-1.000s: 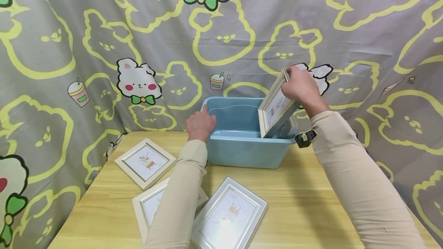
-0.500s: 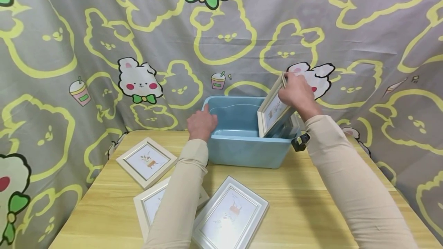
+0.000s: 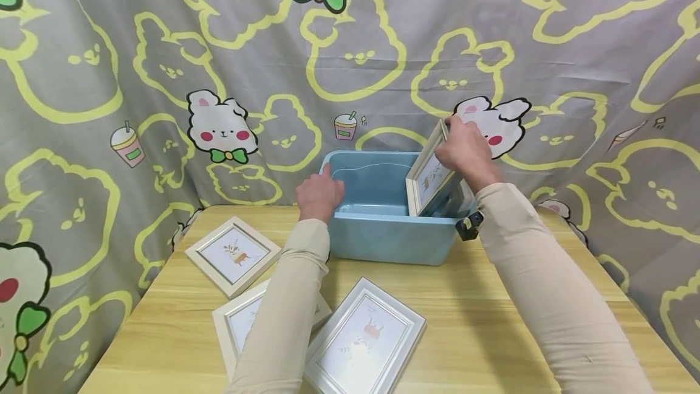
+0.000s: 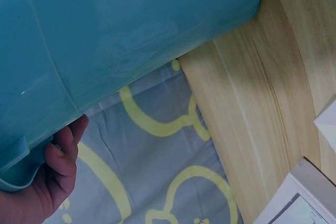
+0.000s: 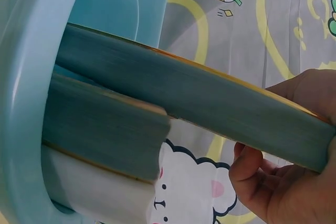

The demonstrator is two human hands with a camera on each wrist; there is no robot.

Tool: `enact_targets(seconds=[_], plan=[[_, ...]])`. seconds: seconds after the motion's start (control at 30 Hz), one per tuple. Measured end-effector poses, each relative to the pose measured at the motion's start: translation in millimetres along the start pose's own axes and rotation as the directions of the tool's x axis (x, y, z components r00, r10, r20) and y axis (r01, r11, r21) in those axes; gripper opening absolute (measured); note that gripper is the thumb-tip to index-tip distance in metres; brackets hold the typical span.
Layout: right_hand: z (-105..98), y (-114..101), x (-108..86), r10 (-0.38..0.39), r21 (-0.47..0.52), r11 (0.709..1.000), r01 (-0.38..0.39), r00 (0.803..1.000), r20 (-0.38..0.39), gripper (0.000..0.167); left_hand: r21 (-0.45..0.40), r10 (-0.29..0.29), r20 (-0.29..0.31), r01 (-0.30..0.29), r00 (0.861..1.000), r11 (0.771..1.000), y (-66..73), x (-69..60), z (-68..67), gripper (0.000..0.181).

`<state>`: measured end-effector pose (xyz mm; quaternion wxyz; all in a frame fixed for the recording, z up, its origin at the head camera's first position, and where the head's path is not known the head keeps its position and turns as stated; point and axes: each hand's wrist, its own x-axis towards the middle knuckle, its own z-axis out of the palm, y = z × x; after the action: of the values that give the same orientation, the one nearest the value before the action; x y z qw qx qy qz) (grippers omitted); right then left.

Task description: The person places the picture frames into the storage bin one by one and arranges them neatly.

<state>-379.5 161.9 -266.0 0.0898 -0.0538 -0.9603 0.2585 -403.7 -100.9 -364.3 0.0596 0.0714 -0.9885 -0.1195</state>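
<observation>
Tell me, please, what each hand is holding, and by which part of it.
The right hand grips a cream rectangular picture frame by its upper end; the left hand grips the light-blue rectangular plastic tub by its left rim.

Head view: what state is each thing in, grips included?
Blue bin: upright on the table, open-topped, partly filled.
Tilted frame: lower part inside the bin.
Left grip: curled on the bin's left rim.
Right grip: holding the tilted frame's raised end.
Leftmost frame: flat on the table, face up.
Middle frame: face up, partly hidden by the left sleeve.
Silver frame: face up, glare on its front.
Cloth backdrop: hanging, slightly creased.
</observation>
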Motion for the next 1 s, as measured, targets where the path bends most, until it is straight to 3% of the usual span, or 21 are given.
enact_targets(seconds=[0.37, 1.0], plan=[[11, 2, -3.9, -0.002, -0.016, 1.000, 0.002, 1.000, -0.016, 0.064, -0.001, 0.001, 0.012, -0.001, 1.000, 1.000, -1.8, 0.5, 1.0, 0.061], [32, 1, -2.8, 0.032, 0.013, 0.999, -0.032, 0.999, -0.014, 0.064, -0.013, -0.001, -0.007, 0.001, 1.000, 1.000, 0.1, -0.1, 1.0, 0.060]])
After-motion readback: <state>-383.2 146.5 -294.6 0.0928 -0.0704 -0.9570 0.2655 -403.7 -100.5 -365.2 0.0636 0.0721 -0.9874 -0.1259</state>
